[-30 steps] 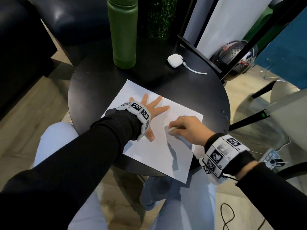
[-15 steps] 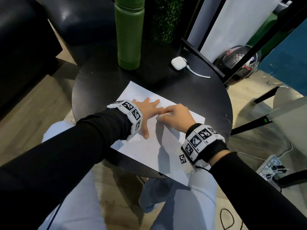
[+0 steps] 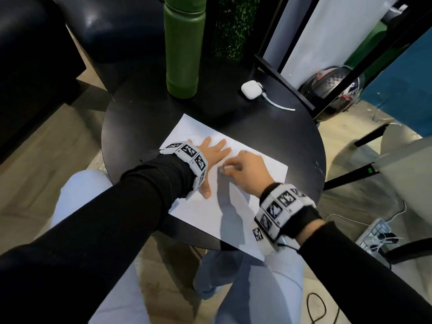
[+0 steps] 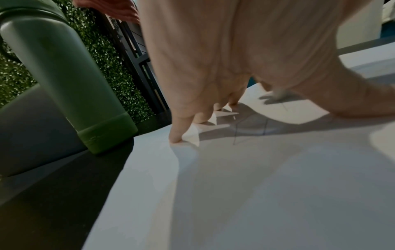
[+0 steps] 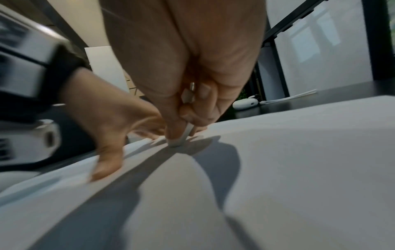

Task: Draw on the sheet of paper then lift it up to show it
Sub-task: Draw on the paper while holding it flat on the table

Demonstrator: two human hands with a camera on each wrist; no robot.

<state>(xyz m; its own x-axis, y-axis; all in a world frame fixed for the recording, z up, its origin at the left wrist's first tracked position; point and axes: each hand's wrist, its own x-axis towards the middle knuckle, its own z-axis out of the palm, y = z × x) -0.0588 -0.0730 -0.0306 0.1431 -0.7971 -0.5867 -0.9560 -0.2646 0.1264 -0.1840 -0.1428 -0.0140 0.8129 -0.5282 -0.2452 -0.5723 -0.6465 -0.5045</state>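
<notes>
At six o'clock on round table (image 3: 268, 127): sheet of paper (image 3: 210, 211), near corner overhanging. Left hand (image 3: 211, 157) flat, fingers straight, pinning it. Right hand (image 3: 245, 170) pinching short pale drawing stick (image 5: 184, 135), tip down beside left fingers. Likely trouble: buckling or sliding if pressure eases; smudged lines.

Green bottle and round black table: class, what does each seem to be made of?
Tall green bottle: probably powder-coated metal, matte with soft highlights; its darker base band looks rubbery. Round black table: smooth, semi-gloss top, perhaps painted metal or laminate; cannot tell which.
</notes>
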